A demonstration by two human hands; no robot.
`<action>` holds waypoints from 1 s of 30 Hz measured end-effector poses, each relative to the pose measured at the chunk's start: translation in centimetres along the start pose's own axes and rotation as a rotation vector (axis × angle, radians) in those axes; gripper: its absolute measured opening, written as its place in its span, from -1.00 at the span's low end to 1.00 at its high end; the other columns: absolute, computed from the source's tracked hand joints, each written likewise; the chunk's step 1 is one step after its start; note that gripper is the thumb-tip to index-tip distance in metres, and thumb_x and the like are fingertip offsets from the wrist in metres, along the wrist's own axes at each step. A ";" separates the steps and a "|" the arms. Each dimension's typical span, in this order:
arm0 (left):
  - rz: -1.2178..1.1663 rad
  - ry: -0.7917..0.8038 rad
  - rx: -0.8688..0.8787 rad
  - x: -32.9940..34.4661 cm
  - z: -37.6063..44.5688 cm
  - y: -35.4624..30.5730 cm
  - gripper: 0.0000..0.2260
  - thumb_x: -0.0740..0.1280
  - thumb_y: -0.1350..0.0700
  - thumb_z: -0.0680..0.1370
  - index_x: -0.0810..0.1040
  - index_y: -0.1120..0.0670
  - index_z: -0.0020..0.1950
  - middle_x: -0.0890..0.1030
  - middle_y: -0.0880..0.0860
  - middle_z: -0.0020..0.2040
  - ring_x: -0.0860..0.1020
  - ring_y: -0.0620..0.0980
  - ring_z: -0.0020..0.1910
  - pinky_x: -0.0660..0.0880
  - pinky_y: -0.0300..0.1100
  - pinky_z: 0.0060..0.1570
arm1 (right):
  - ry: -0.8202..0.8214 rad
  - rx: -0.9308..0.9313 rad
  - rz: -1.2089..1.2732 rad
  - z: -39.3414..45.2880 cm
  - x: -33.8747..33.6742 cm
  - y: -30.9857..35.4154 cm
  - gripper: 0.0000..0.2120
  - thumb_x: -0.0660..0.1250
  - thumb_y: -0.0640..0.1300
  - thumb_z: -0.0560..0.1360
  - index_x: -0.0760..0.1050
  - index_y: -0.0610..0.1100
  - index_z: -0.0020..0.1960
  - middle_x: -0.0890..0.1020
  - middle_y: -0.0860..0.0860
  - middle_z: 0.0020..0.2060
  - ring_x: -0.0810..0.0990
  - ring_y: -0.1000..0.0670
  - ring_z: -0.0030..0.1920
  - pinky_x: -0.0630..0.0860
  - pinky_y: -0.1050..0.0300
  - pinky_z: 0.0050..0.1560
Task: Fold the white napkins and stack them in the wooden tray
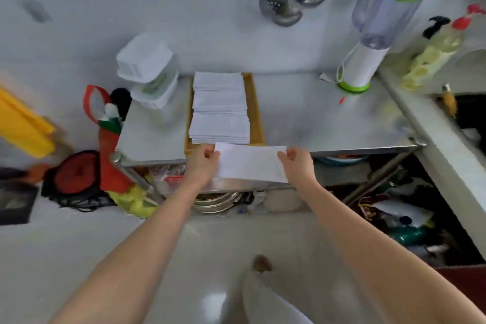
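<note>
A white napkin (251, 163), folded to a long rectangle, is stretched in the air over the front edge of the steel table. My left hand (203, 162) pinches its left end and my right hand (297, 163) pinches its right end. Just beyond it, a wooden tray (255, 110) lies lengthwise on the table. It carries three stacks of folded white napkins (219, 106) in a row, from the near end to the far end.
Stacked plastic containers (147, 68) stand left of the tray. A blender with a green lid (373, 34) is at the back right. Ladles (281, 5) hang on the wall. The steel table (328, 118) has a cluttered shelf below, and bags crowd its left side.
</note>
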State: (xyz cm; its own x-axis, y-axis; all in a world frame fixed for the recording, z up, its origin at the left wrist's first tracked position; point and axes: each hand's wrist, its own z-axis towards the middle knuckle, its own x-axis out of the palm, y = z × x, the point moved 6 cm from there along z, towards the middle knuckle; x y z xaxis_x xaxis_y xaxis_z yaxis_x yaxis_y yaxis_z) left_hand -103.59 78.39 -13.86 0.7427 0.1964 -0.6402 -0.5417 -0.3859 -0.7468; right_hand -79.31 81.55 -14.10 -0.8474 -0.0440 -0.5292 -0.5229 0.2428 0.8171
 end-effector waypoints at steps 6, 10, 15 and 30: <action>-0.136 -0.224 -0.150 -4.9 6.9 1.5 -0.88 0.33 0.25 0.54 0.44 0.14 0.04 0.54 0.10 -0.06 0.48 0.02 -0.09 0.28 -0.32 -0.18 | 0.136 -0.051 0.018 8.1 6.3 6.2 -0.88 0.21 -0.31 0.54 0.31 -0.17 0.02 0.45 -0.01 -0.18 0.43 -0.03 -0.14 0.41 0.07 -0.11; -0.099 -0.207 -0.096 -5.6 10.8 1.8 -0.88 0.26 0.31 0.56 0.51 0.10 -0.07 0.55 0.01 -0.10 0.48 -0.04 -0.11 0.30 -0.44 -0.26 | 0.151 -0.092 -0.044 11.3 8.8 7.7 -0.88 0.19 -0.37 0.50 0.40 -0.18 -0.04 0.47 -0.01 -0.23 0.45 -0.04 -0.19 0.41 0.15 -0.22; -0.030 -0.041 0.016 -5.9 15.4 1.2 -0.82 0.30 0.24 0.56 0.56 0.09 0.14 0.54 0.05 0.09 0.50 0.00 0.00 0.44 -0.20 0.04 | 0.162 -0.156 -0.070 14.5 10.7 9.6 -0.79 0.20 -0.35 0.53 0.53 -0.14 0.06 0.54 -0.02 -0.11 0.49 0.06 -0.19 0.37 0.40 -0.36; 0.474 0.251 0.136 -2.2 17.5 4.5 -0.53 0.35 0.14 0.54 0.34 0.09 0.43 0.29 0.08 0.36 0.35 0.05 0.30 0.40 -0.11 0.24 | 0.276 -0.318 -0.646 13.9 15.2 6.7 -0.57 0.25 -0.26 0.56 0.29 -0.11 0.41 0.19 -0.03 0.43 0.41 -0.09 0.29 0.50 0.11 0.16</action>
State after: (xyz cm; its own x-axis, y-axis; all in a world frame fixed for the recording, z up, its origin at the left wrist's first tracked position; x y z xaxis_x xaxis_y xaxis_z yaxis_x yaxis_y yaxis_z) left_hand -114.59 91.99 -18.99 0.4669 -0.1978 -0.8619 -0.8733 -0.2564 -0.4142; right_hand -94.42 96.02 -19.82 -0.3350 -0.3331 -0.8814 -0.8878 -0.2016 0.4137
